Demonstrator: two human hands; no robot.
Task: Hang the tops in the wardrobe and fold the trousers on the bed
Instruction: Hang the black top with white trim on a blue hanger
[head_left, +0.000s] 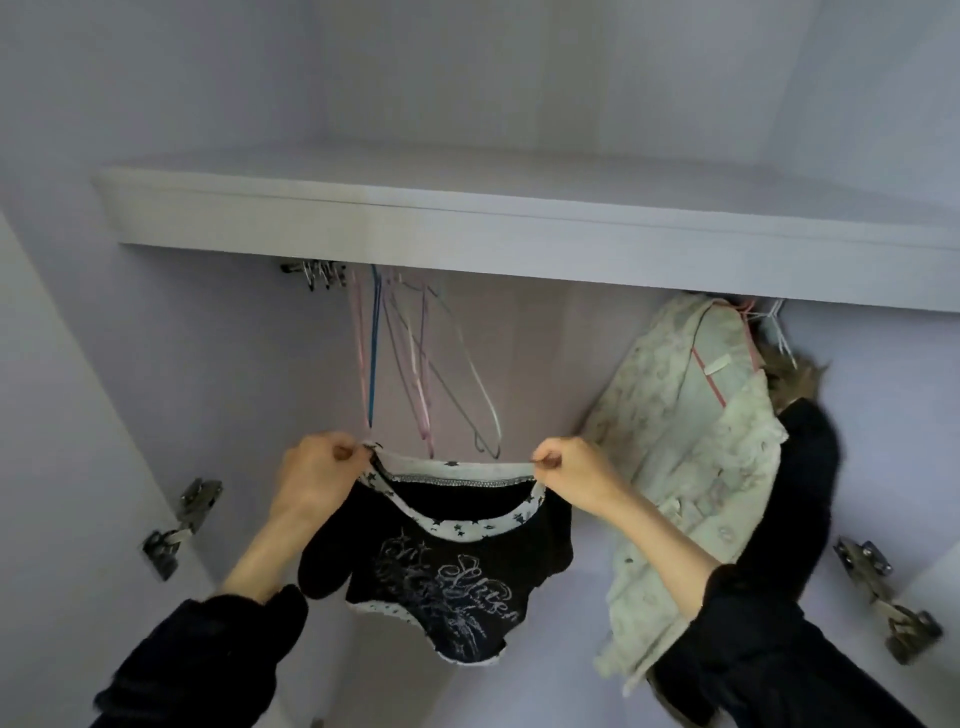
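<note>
Below the wardrobe shelf (519, 223), the black top (441, 566) hangs stretched by its neckline, pinched by the left hand (311, 473) and the right hand (571, 473). Best keep the collar taut and slip in an empty hanger (415, 364), just above.

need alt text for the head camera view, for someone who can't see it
Two hands, left hand and right hand, pinch the neckline of a small black printed top and hold it up inside an open wardrobe. Empty wire hangers dangle behind it under a white shelf; a pale patterned garment hangs to the right.
</note>
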